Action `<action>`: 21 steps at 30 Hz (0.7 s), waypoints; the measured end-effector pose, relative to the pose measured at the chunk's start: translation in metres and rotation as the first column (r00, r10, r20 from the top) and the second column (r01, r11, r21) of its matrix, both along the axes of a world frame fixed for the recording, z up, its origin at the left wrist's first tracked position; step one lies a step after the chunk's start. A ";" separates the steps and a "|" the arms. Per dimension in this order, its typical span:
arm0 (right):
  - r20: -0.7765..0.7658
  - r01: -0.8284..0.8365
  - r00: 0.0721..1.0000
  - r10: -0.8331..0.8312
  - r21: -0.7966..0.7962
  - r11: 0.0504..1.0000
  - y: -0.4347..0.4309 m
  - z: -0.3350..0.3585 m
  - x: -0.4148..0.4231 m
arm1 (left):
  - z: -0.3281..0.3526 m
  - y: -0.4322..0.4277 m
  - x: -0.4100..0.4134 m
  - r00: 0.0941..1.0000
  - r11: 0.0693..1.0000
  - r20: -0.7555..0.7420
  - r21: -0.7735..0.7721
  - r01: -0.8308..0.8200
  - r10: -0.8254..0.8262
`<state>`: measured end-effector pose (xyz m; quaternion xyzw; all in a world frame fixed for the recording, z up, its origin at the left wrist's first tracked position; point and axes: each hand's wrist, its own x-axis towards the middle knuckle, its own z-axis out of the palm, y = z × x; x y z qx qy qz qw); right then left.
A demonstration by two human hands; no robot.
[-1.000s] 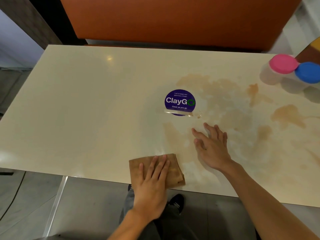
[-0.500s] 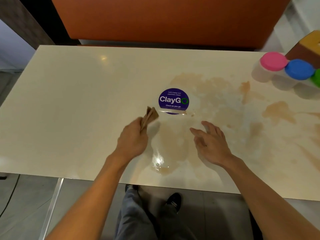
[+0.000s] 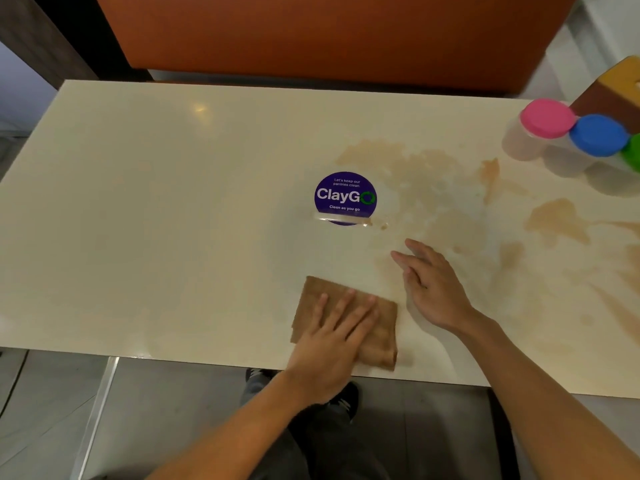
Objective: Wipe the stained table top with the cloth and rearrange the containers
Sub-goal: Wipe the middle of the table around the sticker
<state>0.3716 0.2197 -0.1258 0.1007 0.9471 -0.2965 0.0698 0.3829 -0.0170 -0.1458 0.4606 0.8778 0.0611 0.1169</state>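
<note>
sticker (image 3: 345,198): round, purple, mid-table | bench back (image 3: 329,36): orange, behind table | box (image 3: 614,90): brown-yellow, far right

Readable text on the table top

"Let's keep our pantries clean. ClayGo. Clean as you go" is being displayed on a round purple sticker (image 3: 345,198) stuck to the table top (image 3: 173,202).
</note>
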 end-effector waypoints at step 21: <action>0.127 0.041 0.991 -0.033 -0.060 0.997 -0.004 0.003 -0.003 | 0.003 0.020 0.027 0.980 0.982 0.066 -0.035 -0.187 0.189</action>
